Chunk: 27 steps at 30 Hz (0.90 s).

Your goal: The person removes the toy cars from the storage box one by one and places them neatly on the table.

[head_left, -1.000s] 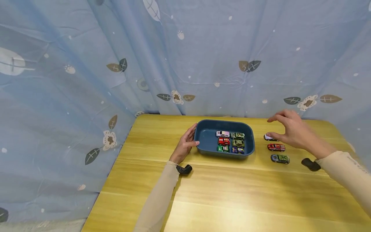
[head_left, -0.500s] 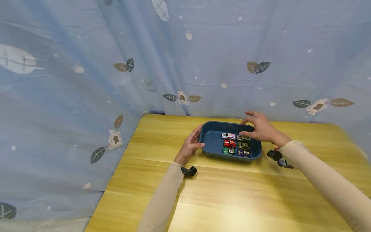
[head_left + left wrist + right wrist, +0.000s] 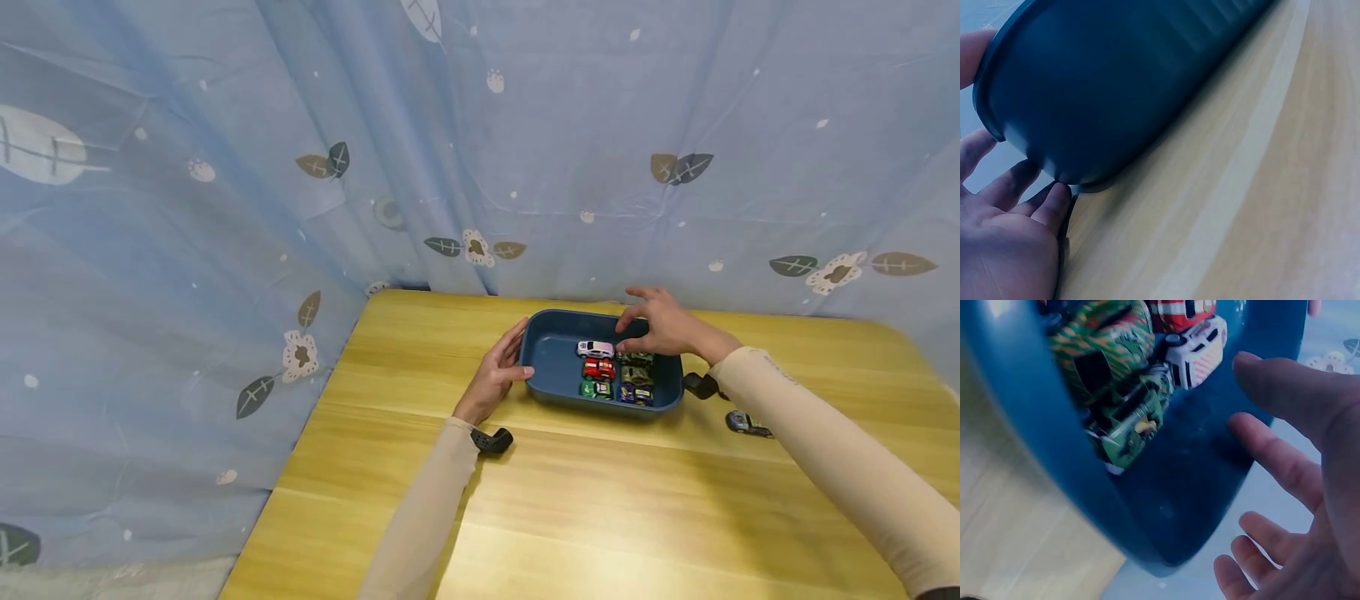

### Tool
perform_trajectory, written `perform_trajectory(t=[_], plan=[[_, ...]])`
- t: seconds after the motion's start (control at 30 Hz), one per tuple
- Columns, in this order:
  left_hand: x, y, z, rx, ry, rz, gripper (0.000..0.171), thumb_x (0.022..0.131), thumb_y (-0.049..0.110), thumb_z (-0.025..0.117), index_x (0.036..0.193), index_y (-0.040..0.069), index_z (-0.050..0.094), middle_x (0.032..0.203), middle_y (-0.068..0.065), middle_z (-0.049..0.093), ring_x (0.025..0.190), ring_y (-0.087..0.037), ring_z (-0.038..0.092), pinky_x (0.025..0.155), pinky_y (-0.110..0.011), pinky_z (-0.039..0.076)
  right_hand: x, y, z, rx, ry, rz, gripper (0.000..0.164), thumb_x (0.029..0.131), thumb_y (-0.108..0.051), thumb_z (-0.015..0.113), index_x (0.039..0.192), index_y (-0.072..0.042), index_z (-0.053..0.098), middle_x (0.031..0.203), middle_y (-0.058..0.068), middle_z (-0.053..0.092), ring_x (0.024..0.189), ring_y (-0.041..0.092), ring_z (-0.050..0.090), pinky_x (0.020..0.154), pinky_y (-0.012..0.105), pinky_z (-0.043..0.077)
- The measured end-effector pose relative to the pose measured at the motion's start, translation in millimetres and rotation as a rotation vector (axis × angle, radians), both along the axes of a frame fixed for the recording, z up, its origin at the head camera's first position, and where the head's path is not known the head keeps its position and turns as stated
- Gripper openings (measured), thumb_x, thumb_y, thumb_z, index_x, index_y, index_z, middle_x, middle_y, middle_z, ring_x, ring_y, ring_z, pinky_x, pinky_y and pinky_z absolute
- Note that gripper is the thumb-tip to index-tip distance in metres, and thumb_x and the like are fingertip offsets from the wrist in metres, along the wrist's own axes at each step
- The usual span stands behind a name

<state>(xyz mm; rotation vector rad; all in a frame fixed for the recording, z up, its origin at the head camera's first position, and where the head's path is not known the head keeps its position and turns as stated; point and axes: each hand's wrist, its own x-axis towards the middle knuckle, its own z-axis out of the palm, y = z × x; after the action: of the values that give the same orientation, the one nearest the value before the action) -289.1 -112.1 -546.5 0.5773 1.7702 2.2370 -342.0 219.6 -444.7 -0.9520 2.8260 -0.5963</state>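
Note:
The left hand (image 3: 495, 379) grips the left end of a dark blue plastic tray (image 3: 551, 385), thumb over the rim and fingers against the outer wall. Inside the tray are several toy cars in two columns: a white car (image 3: 595, 349), a red car (image 3: 598, 369) and a green car (image 3: 596, 389), with a camouflage car (image 3: 637, 376) and a purple car (image 3: 636, 395) to their right. Over the tray's far right part is the right hand (image 3: 663, 327). In the right wrist view its thumb and forefinger are apart with nothing between them, near a green camouflage car (image 3: 1132, 434).
A blue toy car (image 3: 746, 423) lies on the wooden table (image 3: 570, 492) right of the tray, partly behind the right sleeve (image 3: 817, 450). A patterned blue curtain (image 3: 555, 150) hangs along the table's back and left edges.
The right hand has moved left, from above the loose cars on the table to over the tray. The left hand keeps its grip on the tray. The head view has shifted slightly.

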Motion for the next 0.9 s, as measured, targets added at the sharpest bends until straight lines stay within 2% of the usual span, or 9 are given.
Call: perform_trajectory(t=[0.17, 0.37, 0.5, 0.7, 0.9], plan=[[-0.6, -1.9, 0.9, 0.007, 0.004, 0.005, 0.088, 0.094, -0.004, 0.064, 0.171, 0.015, 0.025, 0.176, -0.002, 0.026, 0.164, -0.024, 0.022, 0.134, -0.049, 0.017, -5.0, -5.7, 6.5, 0.034, -0.003, 0.004, 0.022, 0.087, -0.029, 0.088, 0.1, -0.012, 0.083, 0.158, 0.041, 0.039, 0.15, 0.058, 0.031, 0.121, 0.073, 0.019], [-0.6, -0.4, 1.0, 0.028, 0.01, -0.003, 0.089, 0.093, -0.009, 0.061, 0.171, 0.013, 0.024, 0.177, -0.008, 0.023, 0.165, -0.029, 0.02, 0.133, -0.053, 0.016, -6.2, -19.6, 11.3, 0.103, 0.007, -0.003, 0.018, 0.085, -0.028, 0.09, 0.097, -0.015, 0.084, 0.161, 0.039, 0.037, 0.147, 0.063, 0.03, 0.118, 0.076, 0.027], [-0.5, 0.7, 1.2, 0.027, -0.004, -0.004, 0.09, 0.093, -0.008, 0.062, 0.171, 0.012, 0.023, 0.177, -0.008, 0.023, 0.164, -0.029, 0.021, 0.132, -0.053, 0.018, -6.0, -25.6, 9.7, 0.146, 0.009, -0.003, 0.016, 0.084, -0.027, 0.091, 0.095, -0.018, 0.084, 0.163, 0.037, 0.036, 0.147, 0.063, 0.03, 0.116, 0.077, 0.03], [-1.6, 1.1, 2.2, 0.002, 0.007, 0.003, 0.09, 0.093, -0.005, 0.064, 0.171, 0.014, 0.024, 0.177, -0.004, 0.024, 0.164, -0.026, 0.022, 0.133, -0.051, 0.016, -6.7, -29.1, 5.7, 0.182, 0.024, -0.001, 0.018, 0.084, -0.027, 0.091, 0.096, -0.017, 0.085, 0.162, 0.037, 0.037, 0.146, 0.062, 0.032, 0.116, 0.075, 0.032], [-2.1, -0.8, -1.1, 0.022, -0.002, -0.001, 0.088, 0.093, -0.008, 0.062, 0.17, 0.017, 0.027, 0.177, -0.006, 0.025, 0.164, -0.028, 0.023, 0.133, -0.052, 0.019, -9.1, -30.4, 1.7, 0.183, 0.006, -0.004, 0.021, 0.083, -0.029, 0.091, 0.099, -0.017, 0.085, 0.162, 0.037, 0.037, 0.147, 0.062, 0.031, 0.115, 0.076, 0.032]])
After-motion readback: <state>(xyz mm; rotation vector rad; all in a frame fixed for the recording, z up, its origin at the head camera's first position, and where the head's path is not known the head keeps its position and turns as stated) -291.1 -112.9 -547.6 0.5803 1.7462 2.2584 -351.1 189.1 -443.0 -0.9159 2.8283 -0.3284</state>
